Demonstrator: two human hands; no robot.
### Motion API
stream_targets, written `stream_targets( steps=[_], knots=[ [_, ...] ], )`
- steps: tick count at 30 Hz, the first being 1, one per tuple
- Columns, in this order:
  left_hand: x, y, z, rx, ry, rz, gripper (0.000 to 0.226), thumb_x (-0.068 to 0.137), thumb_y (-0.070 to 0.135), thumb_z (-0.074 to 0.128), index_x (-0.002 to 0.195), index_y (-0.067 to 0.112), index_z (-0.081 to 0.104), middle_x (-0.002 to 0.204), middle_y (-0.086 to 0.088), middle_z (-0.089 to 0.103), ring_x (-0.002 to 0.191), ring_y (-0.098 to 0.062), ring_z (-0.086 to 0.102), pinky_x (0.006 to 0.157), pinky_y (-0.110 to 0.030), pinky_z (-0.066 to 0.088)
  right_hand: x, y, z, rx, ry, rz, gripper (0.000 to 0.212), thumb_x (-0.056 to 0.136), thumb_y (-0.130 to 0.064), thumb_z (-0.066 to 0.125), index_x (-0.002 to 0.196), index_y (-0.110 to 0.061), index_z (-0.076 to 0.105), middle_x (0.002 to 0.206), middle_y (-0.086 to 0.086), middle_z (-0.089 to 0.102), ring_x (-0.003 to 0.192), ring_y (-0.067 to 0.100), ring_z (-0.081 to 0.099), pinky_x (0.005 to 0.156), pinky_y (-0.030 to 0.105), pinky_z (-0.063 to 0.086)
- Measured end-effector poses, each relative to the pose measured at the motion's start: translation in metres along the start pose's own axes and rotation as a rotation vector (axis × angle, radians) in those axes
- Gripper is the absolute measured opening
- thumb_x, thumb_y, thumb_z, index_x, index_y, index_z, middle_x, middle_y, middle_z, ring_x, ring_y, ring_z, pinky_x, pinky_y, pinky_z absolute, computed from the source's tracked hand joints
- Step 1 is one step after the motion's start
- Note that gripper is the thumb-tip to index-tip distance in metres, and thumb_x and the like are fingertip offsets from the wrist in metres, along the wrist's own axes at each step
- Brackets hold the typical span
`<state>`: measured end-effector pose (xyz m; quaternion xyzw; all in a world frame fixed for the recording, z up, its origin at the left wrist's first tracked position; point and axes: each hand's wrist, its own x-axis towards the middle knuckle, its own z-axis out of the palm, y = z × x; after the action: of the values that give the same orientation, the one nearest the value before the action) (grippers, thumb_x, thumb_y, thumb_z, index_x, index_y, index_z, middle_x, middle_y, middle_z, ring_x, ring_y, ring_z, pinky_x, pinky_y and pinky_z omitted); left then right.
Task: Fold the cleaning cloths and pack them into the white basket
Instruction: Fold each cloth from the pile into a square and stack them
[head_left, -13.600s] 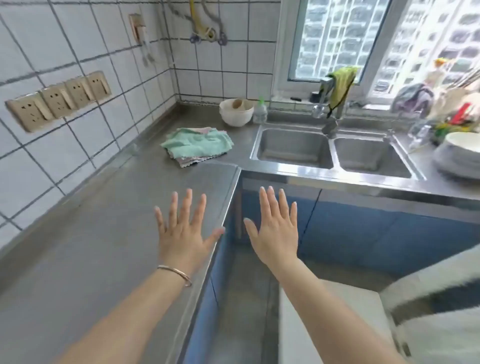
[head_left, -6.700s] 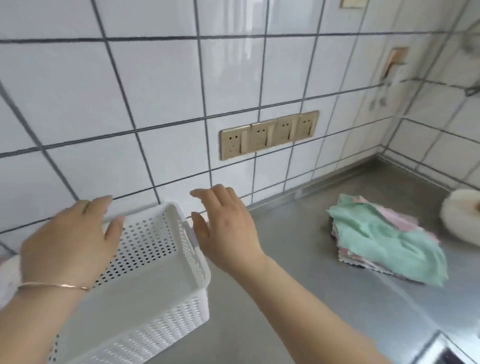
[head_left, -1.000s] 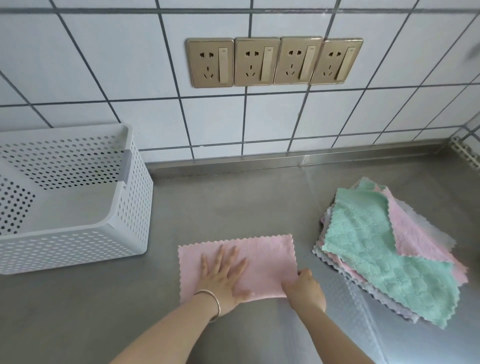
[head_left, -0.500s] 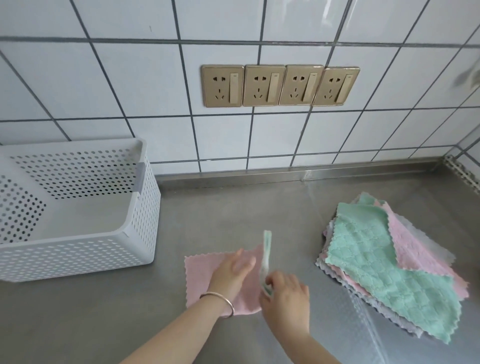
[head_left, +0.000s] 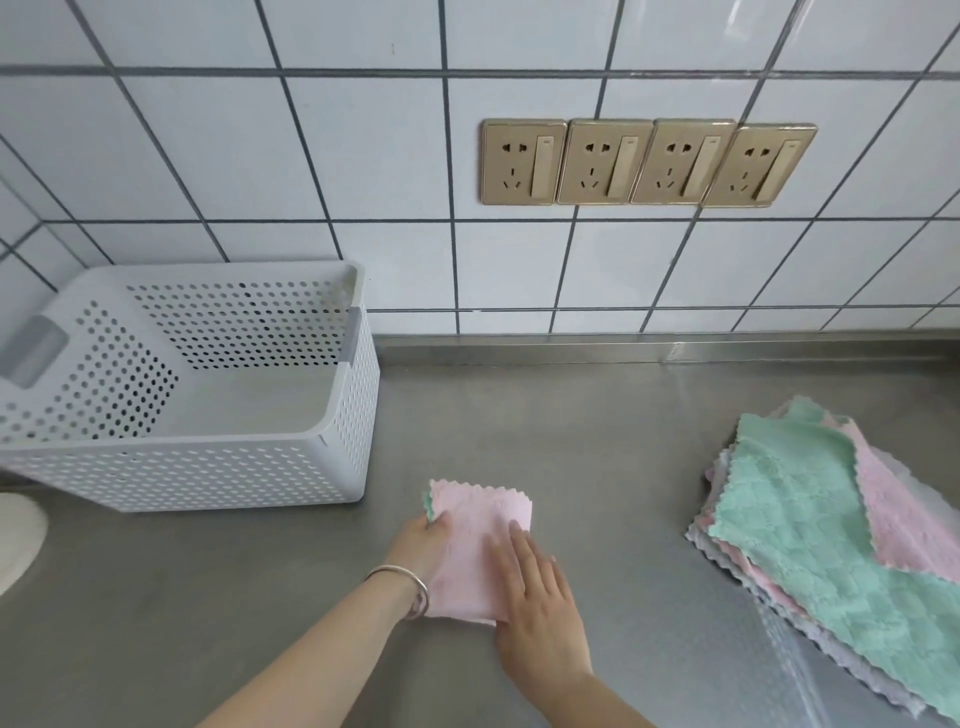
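The right hand (head_left: 537, 582) is laid flat and open on the folded pink cloth (head_left: 480, 545), with the fingers stretched out and pressed down on it. The left hand (head_left: 423, 540) is placed at the cloth's left edge, where a thin green strip is seen; its fingers are curled onto that edge, but it cannot be told if the edge is pinched. A bracelet (head_left: 410, 590) is worn on the left wrist.

The cloth is kept near the front edge of the worktop (head_left: 571, 426), about in the middle. Its long side is pointed away from the person, toward the wall.

The white basket (head_left: 208, 470) is stood to the left and a bit further back, against the wall, and nothing is seen inside it. It is nearer to the left hand, so the cloth would most easily be carried left and back by that hand.

A pile of cloths (head_left: 810, 525), green and pink on top, is left well apart toward the right edge of the worktop. They are not yet folded.
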<state>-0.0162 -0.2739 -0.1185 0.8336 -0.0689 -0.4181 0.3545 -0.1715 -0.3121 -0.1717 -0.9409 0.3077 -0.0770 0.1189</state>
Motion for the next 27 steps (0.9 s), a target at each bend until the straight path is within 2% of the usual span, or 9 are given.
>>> stream_targets(
  steps=[2, 6, 8, 11, 13, 16, 19, 22, 27],
  knots=[
    [0.002, -0.008, -0.001, 0.02, 0.09, 0.025, 0.011, 0.087, 0.02, 0.05, 0.095, 0.016, 0.057, 0.088, -0.007, 0.058, 0.078, -0.022, 0.049, 0.071, -0.03, 0.039, -0.002, 0.003, 0.009, -0.015, -0.14, -0.003, 0.095, 0.051, -0.018, 0.063, 0.141, -0.017, 0.032, 0.146, 0.004, 0.031, 0.13, 0.022, 0.033, 0.106, 0.034, 0.014],
    [0.003, -0.024, 0.002, -0.107, 0.303, -0.003, 0.038, 0.081, 0.014, 0.061, 0.117, 0.021, 0.051, 0.09, -0.006, 0.062, 0.078, -0.023, 0.053, 0.07, -0.023, 0.034, -0.003, 0.006, 0.025, -0.038, -0.193, -0.026, 0.087, 0.061, -0.015, 0.029, 0.147, -0.023, 0.022, 0.157, -0.002, -0.003, 0.146, 0.019, -0.006, 0.108, 0.031, 0.005],
    [0.003, -0.024, 0.005, -0.137, 0.331, -0.021, 0.032, 0.08, 0.014, 0.061, 0.111, 0.019, 0.055, 0.096, -0.009, 0.066, 0.078, -0.023, 0.053, 0.07, -0.023, 0.034, -0.003, 0.008, 0.03, -0.031, -0.188, -0.026, 0.089, 0.062, -0.017, 0.029, 0.149, -0.022, 0.014, 0.156, -0.002, -0.008, 0.145, 0.021, 0.001, 0.108, 0.032, 0.008],
    [0.009, -0.021, 0.007, -0.111, 0.319, -0.048, 0.024, 0.081, 0.017, 0.062, 0.105, 0.011, 0.064, 0.106, -0.009, 0.068, 0.091, -0.025, 0.059, 0.075, -0.023, 0.037, -0.006, 0.011, 0.03, 0.0, -0.147, -0.031, 0.091, 0.063, -0.018, 0.03, 0.148, -0.017, -0.001, 0.156, -0.002, -0.01, 0.131, 0.02, 0.031, 0.101, 0.035, 0.022],
    [0.01, -0.017, 0.007, -0.101, 0.323, -0.036, 0.02, 0.082, 0.02, 0.062, 0.1, 0.012, 0.066, 0.103, -0.008, 0.069, 0.095, -0.025, 0.061, 0.078, -0.024, 0.039, -0.008, 0.012, 0.03, 0.011, -0.12, -0.04, 0.091, 0.064, -0.018, 0.03, 0.148, -0.015, -0.002, 0.157, -0.001, -0.01, 0.127, 0.019, 0.035, 0.098, 0.036, 0.025],
    [0.009, -0.014, 0.007, -0.059, 0.341, 0.052, 0.001, 0.083, 0.022, 0.06, 0.083, 0.023, 0.059, 0.088, -0.003, 0.066, 0.08, -0.022, 0.056, 0.071, -0.024, 0.037, -0.008, 0.013, 0.032, 0.005, -0.103, -0.038, 0.09, 0.065, -0.018, 0.03, 0.148, -0.012, -0.003, 0.156, 0.001, -0.012, 0.133, 0.02, 0.029, 0.099, 0.038, 0.025],
    [0.004, -0.012, 0.01, 0.04, 0.375, 0.253, 0.009, 0.085, 0.02, 0.058, 0.078, 0.025, 0.057, 0.081, 0.002, 0.065, 0.077, -0.023, 0.058, 0.068, -0.026, 0.041, -0.007, 0.012, 0.034, -0.026, -0.046, -0.028, 0.087, 0.068, -0.016, 0.029, 0.148, -0.009, -0.004, 0.157, 0.004, -0.01, 0.146, 0.02, -0.004, 0.108, 0.037, 0.012],
    [0.005, -0.011, 0.015, 0.071, 0.375, 0.397, 0.012, 0.088, 0.013, 0.055, 0.078, 0.02, 0.053, 0.077, 0.001, 0.064, 0.077, -0.024, 0.059, 0.069, -0.031, 0.043, -0.009, 0.012, 0.034, -0.078, 0.004, -0.017, 0.081, 0.071, -0.012, 0.027, 0.148, -0.005, 0.0, 0.157, 0.008, 0.005, 0.145, 0.021, -0.009, 0.111, 0.037, 0.005],
    [0.022, -0.024, 0.014, 0.139, 0.334, 0.234, 0.018, 0.09, 0.012, 0.048, 0.076, 0.023, 0.044, 0.085, -0.01, 0.067, 0.081, -0.034, 0.059, 0.068, -0.034, 0.044, -0.013, 0.012, 0.041, -0.107, -0.019, -0.067, 0.08, 0.073, -0.012, 0.026, 0.147, -0.003, -0.002, 0.157, 0.011, -0.006, 0.145, 0.024, -0.008, 0.111, 0.039, 0.004]
  ],
)
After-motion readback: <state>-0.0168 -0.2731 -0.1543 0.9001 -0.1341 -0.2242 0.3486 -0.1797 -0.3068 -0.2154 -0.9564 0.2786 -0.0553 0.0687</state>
